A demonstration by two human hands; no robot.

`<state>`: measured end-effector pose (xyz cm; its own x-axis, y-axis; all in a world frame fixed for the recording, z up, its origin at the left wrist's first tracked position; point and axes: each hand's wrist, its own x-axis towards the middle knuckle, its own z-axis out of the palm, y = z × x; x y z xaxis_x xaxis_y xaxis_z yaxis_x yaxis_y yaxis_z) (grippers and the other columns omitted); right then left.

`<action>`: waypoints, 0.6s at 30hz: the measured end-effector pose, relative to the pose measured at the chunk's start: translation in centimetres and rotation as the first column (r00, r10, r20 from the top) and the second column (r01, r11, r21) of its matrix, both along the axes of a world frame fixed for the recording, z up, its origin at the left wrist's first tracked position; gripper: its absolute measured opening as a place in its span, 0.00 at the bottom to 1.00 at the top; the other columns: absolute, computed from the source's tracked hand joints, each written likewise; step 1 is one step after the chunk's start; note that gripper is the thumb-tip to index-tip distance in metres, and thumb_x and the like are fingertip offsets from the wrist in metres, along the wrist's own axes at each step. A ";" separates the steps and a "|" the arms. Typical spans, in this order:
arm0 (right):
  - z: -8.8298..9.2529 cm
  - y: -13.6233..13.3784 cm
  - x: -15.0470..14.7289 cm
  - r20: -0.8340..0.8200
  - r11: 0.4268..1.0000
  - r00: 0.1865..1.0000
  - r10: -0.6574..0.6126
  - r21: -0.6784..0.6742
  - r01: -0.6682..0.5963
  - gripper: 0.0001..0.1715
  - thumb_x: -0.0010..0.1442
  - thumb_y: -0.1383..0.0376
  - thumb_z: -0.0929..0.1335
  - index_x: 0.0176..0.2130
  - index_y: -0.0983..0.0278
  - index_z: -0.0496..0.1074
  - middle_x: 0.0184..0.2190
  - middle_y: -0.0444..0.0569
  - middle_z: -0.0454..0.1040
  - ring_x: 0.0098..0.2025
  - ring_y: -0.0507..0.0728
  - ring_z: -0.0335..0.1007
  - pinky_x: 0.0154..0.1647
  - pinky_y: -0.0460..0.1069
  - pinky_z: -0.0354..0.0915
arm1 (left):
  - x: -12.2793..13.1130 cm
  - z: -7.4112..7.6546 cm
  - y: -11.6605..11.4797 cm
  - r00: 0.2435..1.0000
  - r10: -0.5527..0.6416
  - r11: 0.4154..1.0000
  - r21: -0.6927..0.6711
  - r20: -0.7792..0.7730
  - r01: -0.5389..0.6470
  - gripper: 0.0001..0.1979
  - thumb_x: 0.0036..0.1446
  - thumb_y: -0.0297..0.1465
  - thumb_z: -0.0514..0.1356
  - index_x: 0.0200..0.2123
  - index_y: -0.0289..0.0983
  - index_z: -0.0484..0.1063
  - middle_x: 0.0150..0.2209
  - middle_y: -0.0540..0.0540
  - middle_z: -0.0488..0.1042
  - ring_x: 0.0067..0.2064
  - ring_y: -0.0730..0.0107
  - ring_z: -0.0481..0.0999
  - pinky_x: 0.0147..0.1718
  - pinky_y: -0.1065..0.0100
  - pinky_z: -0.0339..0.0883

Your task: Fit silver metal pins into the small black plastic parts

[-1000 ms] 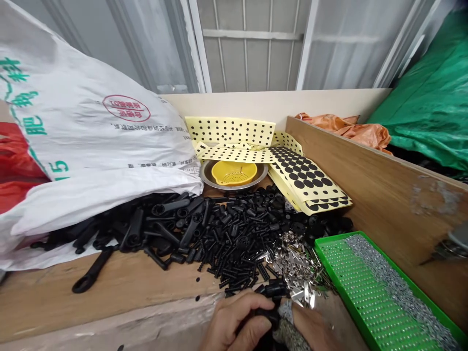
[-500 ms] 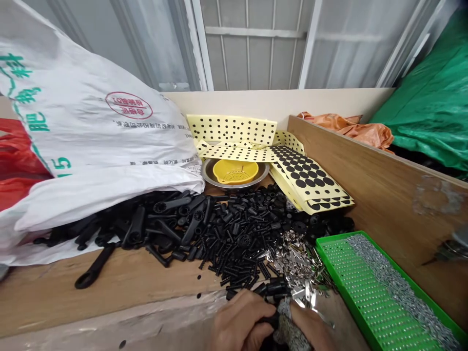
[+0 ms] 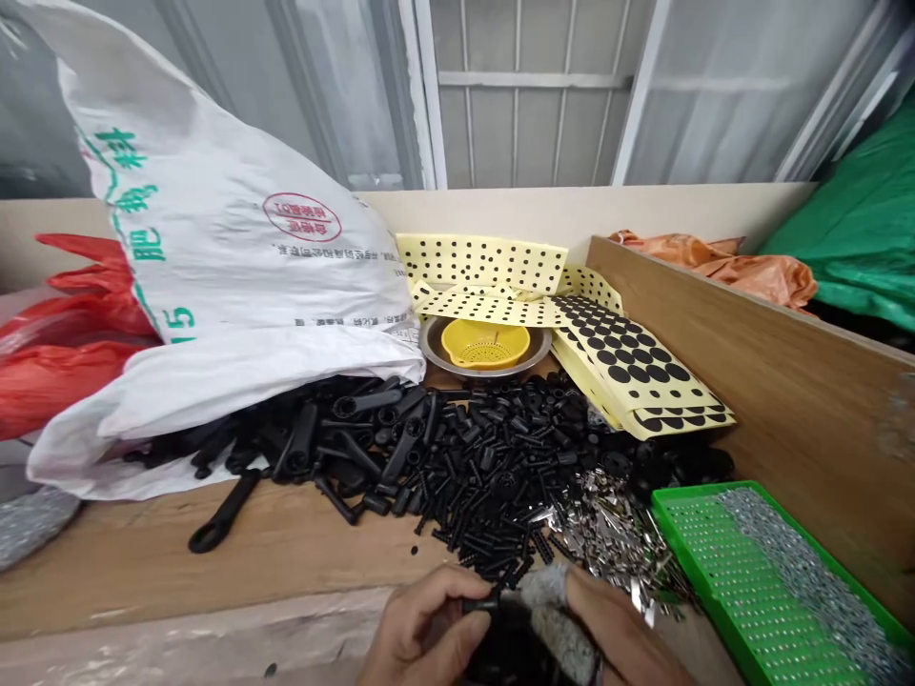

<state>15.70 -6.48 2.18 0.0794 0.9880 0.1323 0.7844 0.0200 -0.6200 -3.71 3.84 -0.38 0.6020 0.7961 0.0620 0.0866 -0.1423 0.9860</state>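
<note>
Gripping small black ribbed plastic part [image 3: 486, 604]: left hand [image 3: 421, 634] and right hand [image 3: 607, 634] pinched on it.

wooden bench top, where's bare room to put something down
Bare wood lies in front of the white woven sack, left of both hands, with one long black plastic handle on it. Crowded: the black plastic parts pile, silver metal clips and green perforated tray.

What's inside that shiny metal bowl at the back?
A yellow strainer sits inside the metal bowl. Yellow dotted sheets overhang the bowl's back edge, and whatever lies beneath the strainer is hidden.
</note>
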 end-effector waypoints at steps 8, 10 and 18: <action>-1.1 3.5 0.6 0.385 0.954 0.923 -0.008 0.279 -0.108 0.25 0.39 0.77 0.58 0.39 0.63 0.66 0.42 0.55 0.74 0.46 0.60 0.70 0.43 0.51 0.69 | -0.6 -1.9 1.1 0.983 0.072 0.903 -0.429 0.170 0.008 0.18 0.46 0.44 0.67 0.35 0.37 0.74 0.25 0.50 0.73 0.28 0.72 0.69 0.28 0.73 0.60; -0.8 3.4 -0.1 0.384 0.899 0.923 0.010 0.401 -0.177 0.20 0.43 0.75 0.58 0.37 0.62 0.65 0.36 0.53 0.74 0.40 0.60 0.71 0.37 0.51 0.69 | -0.4 -1.7 0.9 0.981 0.070 0.896 -0.443 0.183 0.019 0.18 0.46 0.42 0.68 0.35 0.37 0.75 0.26 0.49 0.74 0.29 0.70 0.70 0.29 0.72 0.62; -2.2 1.4 -1.4 0.400 0.945 0.916 0.036 0.283 -0.161 0.13 0.56 0.73 0.58 0.37 0.59 0.65 0.33 0.48 0.74 0.36 0.58 0.72 0.39 0.50 0.67 | -0.1 -1.2 -0.6 0.993 0.038 0.978 -0.210 0.107 -0.015 0.16 0.49 0.44 0.65 0.38 0.42 0.78 0.38 0.45 0.78 0.41 0.60 0.75 0.41 0.66 0.68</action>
<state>14.28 -5.04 0.00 -0.1354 0.8940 0.4270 0.9431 0.2484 -0.2210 -3.83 3.21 -1.59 0.5790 0.8142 -0.0419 -0.0232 0.0678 0.9974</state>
